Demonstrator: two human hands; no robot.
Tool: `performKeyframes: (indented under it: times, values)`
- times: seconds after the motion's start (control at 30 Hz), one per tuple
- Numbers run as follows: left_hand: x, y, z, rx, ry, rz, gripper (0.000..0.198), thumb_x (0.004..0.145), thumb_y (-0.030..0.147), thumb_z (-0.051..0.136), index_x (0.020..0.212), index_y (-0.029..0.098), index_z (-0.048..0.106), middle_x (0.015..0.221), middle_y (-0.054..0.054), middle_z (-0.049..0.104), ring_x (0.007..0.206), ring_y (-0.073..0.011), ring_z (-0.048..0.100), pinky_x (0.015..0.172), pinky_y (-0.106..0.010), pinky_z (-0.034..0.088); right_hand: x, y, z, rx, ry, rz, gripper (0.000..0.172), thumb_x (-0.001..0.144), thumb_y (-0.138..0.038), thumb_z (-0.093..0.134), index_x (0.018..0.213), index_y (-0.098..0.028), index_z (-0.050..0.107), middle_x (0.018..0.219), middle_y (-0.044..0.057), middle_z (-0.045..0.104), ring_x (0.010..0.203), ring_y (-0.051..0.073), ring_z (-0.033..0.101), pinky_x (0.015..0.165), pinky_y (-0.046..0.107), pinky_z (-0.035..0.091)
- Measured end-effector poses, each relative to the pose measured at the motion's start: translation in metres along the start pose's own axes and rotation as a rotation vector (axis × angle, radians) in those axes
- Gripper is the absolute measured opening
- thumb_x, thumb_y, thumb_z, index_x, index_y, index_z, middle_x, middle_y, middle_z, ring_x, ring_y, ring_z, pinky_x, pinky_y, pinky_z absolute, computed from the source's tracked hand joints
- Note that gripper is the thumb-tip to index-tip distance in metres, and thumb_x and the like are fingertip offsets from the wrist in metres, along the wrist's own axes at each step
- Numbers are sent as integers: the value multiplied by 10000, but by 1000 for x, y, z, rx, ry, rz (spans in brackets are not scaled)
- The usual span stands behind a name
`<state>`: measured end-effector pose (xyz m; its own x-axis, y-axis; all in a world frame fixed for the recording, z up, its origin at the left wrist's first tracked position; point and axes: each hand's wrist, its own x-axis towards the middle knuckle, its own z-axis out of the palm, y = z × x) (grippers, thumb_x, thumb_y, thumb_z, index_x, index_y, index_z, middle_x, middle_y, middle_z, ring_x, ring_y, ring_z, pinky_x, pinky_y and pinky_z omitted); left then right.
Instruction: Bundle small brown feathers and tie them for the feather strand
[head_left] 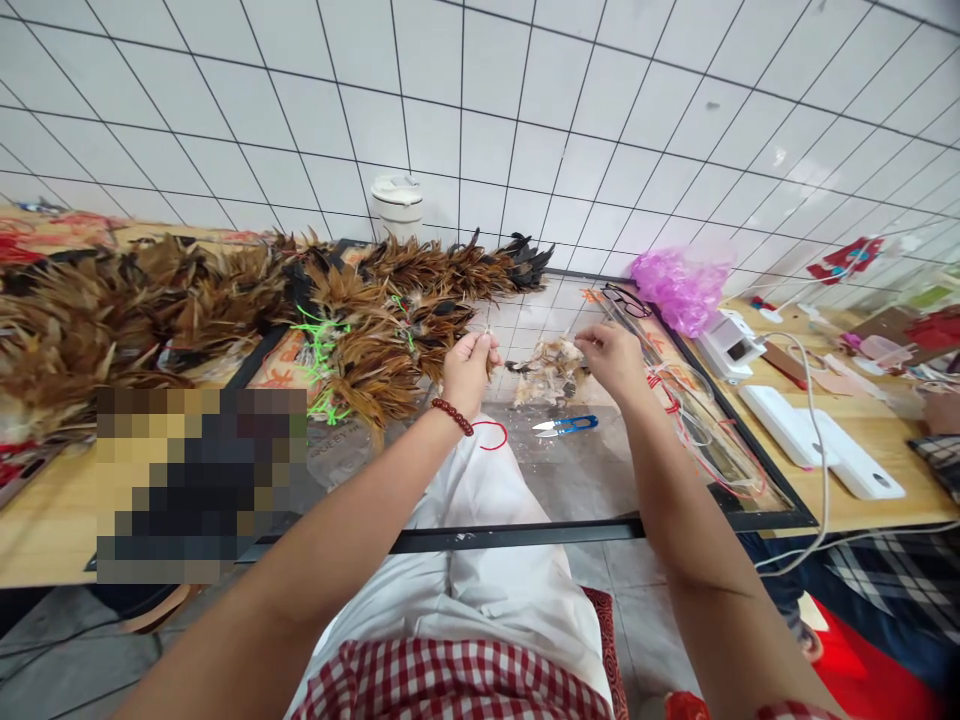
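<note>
My left hand (470, 372), with a beaded bracelet (452, 416) at its wrist, is closed in a pinch over the glass tabletop; what it holds is too small to name. My right hand (611, 358) is pinched too, beside a loose heap of pale fluff and small feathers (553, 372), and its fingertips hide anything between them. Blue-handled thread snips (576, 425) lie below the heap. A red cord loop (493, 436) shows near my left wrist. Bundles of brown feathers (375, 370), some with green ties (324, 370), lie left of my left hand.
A white lidded cup (397, 205) stands by the tiled wall. More brown feathers (135, 310) cover the left side. At the right are eyeglasses (627, 300), a purple plastic bag (684, 287), cords, a white device (729, 345) and white power banks (821, 440). A person's plaid sleeve shows far right.
</note>
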<state>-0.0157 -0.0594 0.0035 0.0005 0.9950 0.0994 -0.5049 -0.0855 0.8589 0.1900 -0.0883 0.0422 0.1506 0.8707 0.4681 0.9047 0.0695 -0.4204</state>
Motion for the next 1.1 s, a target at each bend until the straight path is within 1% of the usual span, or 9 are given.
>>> performKeyframes:
  times: [0.1,0.3,0.4,0.53,0.7,0.8,0.93,1.0,1.1]
  values:
    - [4,-2,-2,-23,64,0,184,829,262,585,682,152,570,513,51,484,467,-50,482,521,-168,425,-2,11,-1,-218,-182,51,200,798,-238,541,841,-219,735,864,63,702,810,216,616,733,317,431]
    - [0,-1,-2,-1,90,-35,168,825,237,579,681,152,565,515,49,483,466,-53,481,503,-162,421,-6,24,17,-334,-185,9,385,748,-129,540,1088,-235,686,1119,115,642,969,265,611,803,348,443]
    - [0,-2,-3,12,85,-42,174,835,224,559,677,150,564,509,48,478,465,-50,474,508,-161,423,-1,28,25,-133,-198,83,240,759,-169,547,919,-209,721,941,86,687,884,230,625,807,338,449]
    - [1,-4,-4,18,97,-57,181,842,193,534,669,146,563,508,49,477,452,-47,468,500,-161,413,6,25,26,389,-83,167,157,747,-282,575,781,-175,684,701,24,664,695,163,596,691,292,465]
    - [3,-3,-6,12,91,-90,186,843,177,522,664,140,558,502,49,475,440,-48,472,490,-167,399,5,17,20,769,-169,125,242,666,-347,666,839,-179,681,803,28,698,729,147,616,725,292,484]
    - [3,-3,-6,16,85,-85,187,832,214,559,661,141,552,503,53,470,447,-46,469,504,-168,407,5,22,19,643,-107,166,265,659,-294,645,885,-165,696,883,56,714,791,171,639,783,323,486]
    - [2,-2,-5,29,76,-81,179,835,225,557,676,142,560,503,53,472,456,-52,475,511,-173,410,7,29,24,272,21,257,234,723,-279,575,851,-143,717,792,63,711,719,183,629,748,333,479]
    - [1,-1,-5,37,72,-83,178,839,221,550,681,141,564,503,52,476,460,-53,478,513,-173,408,6,26,28,185,-26,188,235,752,-275,563,869,-151,725,799,64,709,730,185,626,747,326,474]
    - [1,-1,-5,50,75,-90,183,842,222,548,678,141,563,503,52,477,463,-53,480,514,-170,402,3,14,37,90,-84,-68,239,807,-248,520,901,-179,729,907,74,700,868,195,614,832,330,448]
